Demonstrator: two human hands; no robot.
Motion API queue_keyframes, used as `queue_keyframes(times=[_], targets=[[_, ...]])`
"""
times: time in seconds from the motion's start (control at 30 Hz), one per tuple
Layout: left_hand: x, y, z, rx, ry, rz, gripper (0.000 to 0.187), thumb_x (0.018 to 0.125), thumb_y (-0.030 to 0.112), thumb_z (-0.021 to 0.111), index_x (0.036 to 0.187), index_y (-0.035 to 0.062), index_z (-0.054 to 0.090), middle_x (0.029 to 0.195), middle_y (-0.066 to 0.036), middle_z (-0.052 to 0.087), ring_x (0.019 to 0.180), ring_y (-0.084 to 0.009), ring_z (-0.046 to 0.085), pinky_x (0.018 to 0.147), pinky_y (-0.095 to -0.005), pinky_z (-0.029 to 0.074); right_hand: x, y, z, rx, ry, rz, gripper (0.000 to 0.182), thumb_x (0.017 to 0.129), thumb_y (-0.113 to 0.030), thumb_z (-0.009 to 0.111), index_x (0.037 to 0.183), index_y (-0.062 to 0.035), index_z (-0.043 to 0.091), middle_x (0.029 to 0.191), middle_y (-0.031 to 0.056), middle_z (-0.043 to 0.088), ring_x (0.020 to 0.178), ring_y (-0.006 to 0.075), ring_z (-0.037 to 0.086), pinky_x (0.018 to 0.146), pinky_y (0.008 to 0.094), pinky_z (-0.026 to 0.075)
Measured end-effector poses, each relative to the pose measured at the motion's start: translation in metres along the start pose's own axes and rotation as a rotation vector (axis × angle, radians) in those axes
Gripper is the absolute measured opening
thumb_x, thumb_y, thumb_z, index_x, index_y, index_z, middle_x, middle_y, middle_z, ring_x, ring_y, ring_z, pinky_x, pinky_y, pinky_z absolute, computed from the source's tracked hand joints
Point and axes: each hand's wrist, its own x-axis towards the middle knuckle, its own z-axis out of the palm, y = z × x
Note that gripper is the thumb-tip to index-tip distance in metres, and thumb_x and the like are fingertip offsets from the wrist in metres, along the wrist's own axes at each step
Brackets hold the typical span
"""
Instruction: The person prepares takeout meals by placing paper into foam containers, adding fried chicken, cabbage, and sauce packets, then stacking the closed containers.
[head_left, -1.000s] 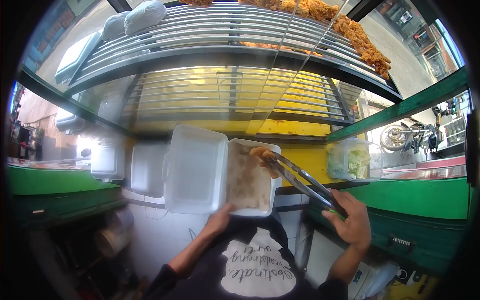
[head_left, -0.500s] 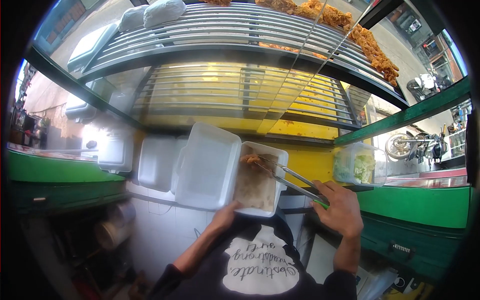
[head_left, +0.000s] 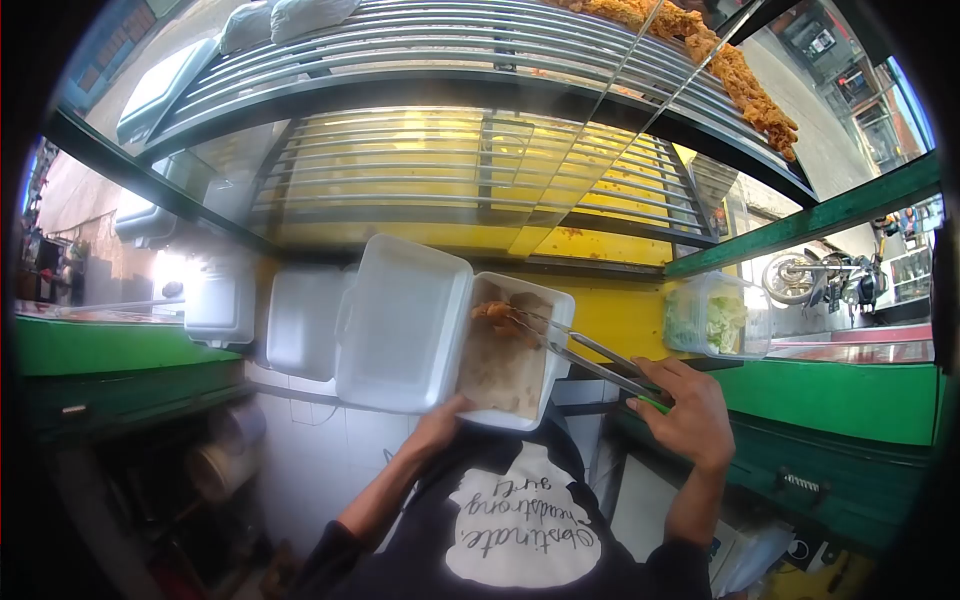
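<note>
An open white foam takeaway box [head_left: 556, 385] is tipped toward me with its lid [head_left: 405, 320] folded out to the left. Its inside is lined with brown paper [head_left: 500, 375]. My left hand [head_left: 437, 425] grips the box by its near left edge, fingers partly hidden behind it. Metal tongs [head_left: 610, 370] with a green part near the grip are in my right hand [head_left: 692, 412]. Their tips reach into the box at a piece of fried chicken [head_left: 490, 311], which lies near the box's far end.
Beyond a glass pane, a slatted metal rack [head_left: 430, 45] carries more fried chicken [head_left: 745, 90] and wrapped packages [head_left: 312, 18]. More closed foam boxes [head_left: 305, 325] stand at the left. A clear plastic tub of lettuce [head_left: 722, 322] sits at the right by the green frame.
The box, my left hand and the tongs' tips have shifted slightly left in view. The chicken piece still lies at the tongs' tips inside the box.
</note>
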Motion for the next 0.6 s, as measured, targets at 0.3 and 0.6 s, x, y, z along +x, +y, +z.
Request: queue_keyframes(times=[0.3, 0.6], targets=[[-0.003, 0.012, 0.002, -0.18, 0.001, -0.128, 0.029, 0.092, 0.01, 0.043, 0.113, 0.0052, 0.063, 0.108, -0.019, 0.065, 0.098, -0.0282, 0.06, 0.091, -0.0341, 0.045, -0.004, 0.012, 0.001, 0.062, 0.065, -0.01, 0.043, 0.074, -0.015, 0.075, 0.115, -0.0063, 0.067, 0.096, 0.0138, 0.067, 0.08, 0.034, 0.064, 0.074, 0.038, 0.051], [0.013, -0.046, 0.021, -0.006, 0.064, 0.084, 0.042, 0.078, -0.012, 0.044, 0.111, 0.0042, 0.063, 0.108, -0.019, 0.066, 0.106, -0.0315, 0.062, 0.094, -0.0374, 0.046, -0.048, 0.046, -0.05, 0.109, 0.099, 0.049, 0.046, 0.069, -0.01, 0.078, 0.113, -0.0027, 0.068, 0.087, 0.0146, 0.066, 0.076, 0.0325, 0.063, 0.071, 0.0352, 0.049]])
